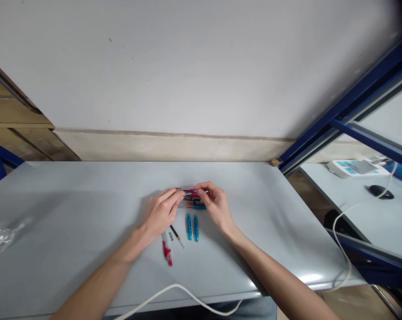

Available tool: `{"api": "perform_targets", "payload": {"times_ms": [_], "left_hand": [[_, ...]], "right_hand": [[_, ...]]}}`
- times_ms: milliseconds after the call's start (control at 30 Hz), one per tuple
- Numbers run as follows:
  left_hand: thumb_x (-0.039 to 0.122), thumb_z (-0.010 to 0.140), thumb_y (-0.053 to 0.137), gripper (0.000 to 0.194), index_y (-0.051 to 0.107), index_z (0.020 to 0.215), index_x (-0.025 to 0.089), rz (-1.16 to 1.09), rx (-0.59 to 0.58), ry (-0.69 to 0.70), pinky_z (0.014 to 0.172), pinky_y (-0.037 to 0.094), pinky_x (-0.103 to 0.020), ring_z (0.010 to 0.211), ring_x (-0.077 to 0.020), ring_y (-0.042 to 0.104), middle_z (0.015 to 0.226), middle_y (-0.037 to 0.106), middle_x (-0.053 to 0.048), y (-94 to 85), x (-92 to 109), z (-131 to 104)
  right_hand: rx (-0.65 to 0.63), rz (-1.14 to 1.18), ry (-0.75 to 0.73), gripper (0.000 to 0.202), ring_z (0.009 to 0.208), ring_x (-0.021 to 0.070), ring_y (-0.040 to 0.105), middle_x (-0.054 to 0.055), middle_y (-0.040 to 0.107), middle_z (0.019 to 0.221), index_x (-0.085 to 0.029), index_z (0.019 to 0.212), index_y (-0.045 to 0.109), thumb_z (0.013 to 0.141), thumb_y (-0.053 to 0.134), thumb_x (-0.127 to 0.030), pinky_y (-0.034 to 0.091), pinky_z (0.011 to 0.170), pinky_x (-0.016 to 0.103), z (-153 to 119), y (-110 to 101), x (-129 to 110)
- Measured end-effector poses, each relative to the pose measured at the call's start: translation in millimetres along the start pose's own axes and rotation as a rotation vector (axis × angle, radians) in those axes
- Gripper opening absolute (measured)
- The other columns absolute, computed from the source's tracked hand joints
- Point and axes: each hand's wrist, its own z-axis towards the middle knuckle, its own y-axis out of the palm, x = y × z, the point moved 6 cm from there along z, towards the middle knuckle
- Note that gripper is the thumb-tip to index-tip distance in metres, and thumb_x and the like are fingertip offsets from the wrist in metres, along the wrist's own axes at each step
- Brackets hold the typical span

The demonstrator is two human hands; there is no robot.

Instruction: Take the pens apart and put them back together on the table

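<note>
Both my hands meet over a row of pens in the middle of the grey table. My left hand has its fingers pressed together at the left ends of the pens. From the other side, my right hand pinches a pen with a pink part at its end. My fingers partly hide the row. Just below lie two short blue pen barrels, side by side. A clear pen with a red grip is near my left wrist, next to a dark ink refill and a small grey piece.
Crumpled clear plastic lies at the table's left. A white cable crosses the front edge. Blue metal frame bars stand on the right, with a second table holding a black mouse and a white device. A wall rises behind.
</note>
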Motion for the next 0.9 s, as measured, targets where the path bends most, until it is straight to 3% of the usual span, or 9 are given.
{"api": "perform_targets", "payload": {"times_ms": [300, 567, 900], "left_hand": [[0.019, 0.102, 0.047, 0.025, 0.068, 0.113, 0.024, 0.152, -0.007, 0.010, 0.071, 0.046, -0.026, 0.086, -0.0158, 0.062, 0.091, 0.068, -0.003, -5.6, 0, -1], [0.012, 0.099, 0.049, 0.027, 0.069, 0.114, 0.024, 0.199, 0.030, 0.039, 0.063, 0.040, -0.026, 0.083, -0.0151, 0.058, 0.086, 0.065, -0.002, -12.2, 4, 1], [0.011, 0.099, 0.048, 0.030, 0.068, 0.117, 0.023, 0.149, -0.022, 0.066, 0.072, 0.046, -0.029, 0.085, -0.0183, 0.054, 0.088, 0.062, -0.005, -11.2, 1, 4]], "right_hand": [[-0.026, -0.193, -0.168, 0.021, 0.087, 0.0188, 0.063, 0.004, 0.068, 0.094, -0.021, 0.096, 0.072, 0.098, 0.051, -0.020, 0.049, 0.080, 0.032, -2, -1, -11], [-0.035, -0.178, -0.122, 0.020, 0.087, 0.0185, 0.063, 0.004, 0.068, 0.095, -0.022, 0.098, 0.073, 0.099, 0.053, -0.022, 0.049, 0.078, 0.031, -3, 1, -12], [-0.059, -0.150, -0.059, 0.020, 0.090, 0.0209, 0.065, 0.006, 0.069, 0.099, -0.024, 0.100, 0.074, 0.099, 0.054, -0.027, 0.052, 0.080, 0.033, -4, 4, -5]]}}
